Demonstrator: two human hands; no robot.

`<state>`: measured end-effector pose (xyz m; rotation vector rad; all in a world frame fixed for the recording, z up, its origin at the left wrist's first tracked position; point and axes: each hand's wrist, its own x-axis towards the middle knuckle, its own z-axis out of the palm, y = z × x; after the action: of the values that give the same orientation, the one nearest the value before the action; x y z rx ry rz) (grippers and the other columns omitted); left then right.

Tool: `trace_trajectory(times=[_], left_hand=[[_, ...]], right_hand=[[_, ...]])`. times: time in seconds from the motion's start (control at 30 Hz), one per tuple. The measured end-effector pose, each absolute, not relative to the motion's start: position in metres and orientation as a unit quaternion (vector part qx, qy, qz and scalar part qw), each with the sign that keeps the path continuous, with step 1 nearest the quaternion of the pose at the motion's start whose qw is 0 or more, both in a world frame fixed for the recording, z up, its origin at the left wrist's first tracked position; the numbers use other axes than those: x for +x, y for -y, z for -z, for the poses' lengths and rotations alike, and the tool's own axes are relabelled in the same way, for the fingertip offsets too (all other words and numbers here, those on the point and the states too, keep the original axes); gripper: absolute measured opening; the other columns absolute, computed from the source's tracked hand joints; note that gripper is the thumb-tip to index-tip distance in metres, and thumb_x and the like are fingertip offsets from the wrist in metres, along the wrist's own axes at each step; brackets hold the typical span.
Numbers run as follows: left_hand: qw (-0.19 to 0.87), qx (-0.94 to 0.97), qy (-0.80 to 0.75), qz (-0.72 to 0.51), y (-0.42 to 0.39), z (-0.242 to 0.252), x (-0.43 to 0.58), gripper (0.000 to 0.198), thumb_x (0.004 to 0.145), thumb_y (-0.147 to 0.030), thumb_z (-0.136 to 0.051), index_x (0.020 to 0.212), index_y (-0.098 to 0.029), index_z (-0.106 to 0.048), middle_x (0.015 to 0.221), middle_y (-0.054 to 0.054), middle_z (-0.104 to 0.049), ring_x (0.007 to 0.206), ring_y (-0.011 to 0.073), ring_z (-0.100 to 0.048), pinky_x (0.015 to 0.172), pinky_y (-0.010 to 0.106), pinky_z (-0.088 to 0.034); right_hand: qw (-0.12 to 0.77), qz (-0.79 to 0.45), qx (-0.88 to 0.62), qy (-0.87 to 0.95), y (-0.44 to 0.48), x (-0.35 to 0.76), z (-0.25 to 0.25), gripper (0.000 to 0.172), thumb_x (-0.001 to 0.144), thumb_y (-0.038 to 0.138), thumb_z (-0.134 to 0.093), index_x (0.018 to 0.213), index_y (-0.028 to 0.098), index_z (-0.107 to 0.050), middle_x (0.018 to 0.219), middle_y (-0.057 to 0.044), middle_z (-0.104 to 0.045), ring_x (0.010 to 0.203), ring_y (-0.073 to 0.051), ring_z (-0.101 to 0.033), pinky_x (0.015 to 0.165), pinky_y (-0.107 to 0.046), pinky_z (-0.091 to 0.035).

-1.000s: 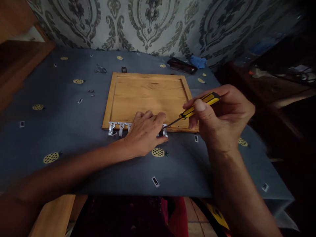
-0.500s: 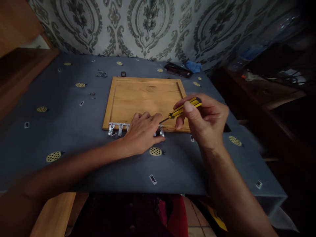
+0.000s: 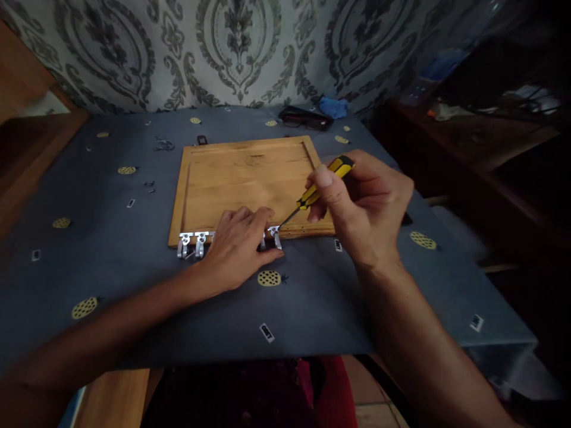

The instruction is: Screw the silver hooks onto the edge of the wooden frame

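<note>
My right hand [image 3: 366,208] grips a yellow and black screwdriver [image 3: 323,184] between thumb and fingers. Its shaft slants down to the left, and its tip meets the right end of a silver metal hook rail [image 3: 200,238]. This rail lies along the near edge of a framed wooden panel [image 3: 241,178]. My left hand [image 3: 238,246] bends over the rail's middle, fingers on the panel side and thumb on the near side, and holds it against the edge. Part of the rail is hidden under that hand. Whether a screw sits under the tip is too small to tell.
Small screws [image 3: 149,183] and a clear tangled item [image 3: 163,144] lie left of the panel on the grey-blue tablecloth [image 3: 147,327]. Behind it are a dark glasses case [image 3: 306,117] and a blue cloth [image 3: 333,107]. Wooden furniture [image 3: 35,148] borders the left side.
The screwdriver has tilted steeper, its tip still at the rail's right end. The left hand keeps its hold on the rail. The whole view has shifted slightly.
</note>
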<state>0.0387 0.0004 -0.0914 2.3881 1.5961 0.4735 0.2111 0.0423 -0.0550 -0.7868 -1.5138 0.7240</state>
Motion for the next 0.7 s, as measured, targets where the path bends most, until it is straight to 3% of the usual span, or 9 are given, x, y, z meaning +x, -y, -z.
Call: trace_trajectory(times=[0.17,0.47,0.7], left_hand=[[0.108,0.814,-0.541,-0.179,0.0003,0.0919,0.0378,0.053,0.081,-0.036,-0.085,0.122,-0.019,-0.055,0.110,0.004,-0.074,0.105,0.0282,-0.064,0.090,0.042,-0.044],[0.113,0.809,-0.551,-0.172,0.0001,0.0881,0.0394,0.056,0.079,-0.032,-0.086,0.123,-0.020,-0.054,0.112,0.005,-0.075,0.109,0.0299,-0.065,0.092,0.045,-0.044],[0.119,0.807,-0.552,-0.171,0.0007,0.0862,0.0395,0.051,0.080,-0.031,-0.086,0.118,-0.021,-0.054,0.112,0.004,-0.075,0.108,0.0300,-0.065,0.091,0.045,-0.044]], right_hand=[[0.585,-0.320,-0.341,0.663,-0.0435,0.2136,0.0573,0.036,0.086,0.043,-0.077,0.065,0.023,-0.055,0.063,0.007,-0.048,0.043,-0.007,-0.054,0.035,-0.022,-0.038],[0.535,-0.305,-0.362,0.700,-0.0433,0.2157,0.0605,0.042,0.089,0.058,-0.068,0.070,0.023,-0.055,0.065,0.005,-0.050,0.048,-0.008,-0.052,0.042,-0.024,-0.044],[0.558,-0.294,-0.379,0.677,-0.0399,0.2165,0.0540,0.043,0.087,0.057,-0.072,0.067,0.024,-0.054,0.065,0.004,-0.050,0.048,-0.009,-0.051,0.044,-0.026,-0.039]])
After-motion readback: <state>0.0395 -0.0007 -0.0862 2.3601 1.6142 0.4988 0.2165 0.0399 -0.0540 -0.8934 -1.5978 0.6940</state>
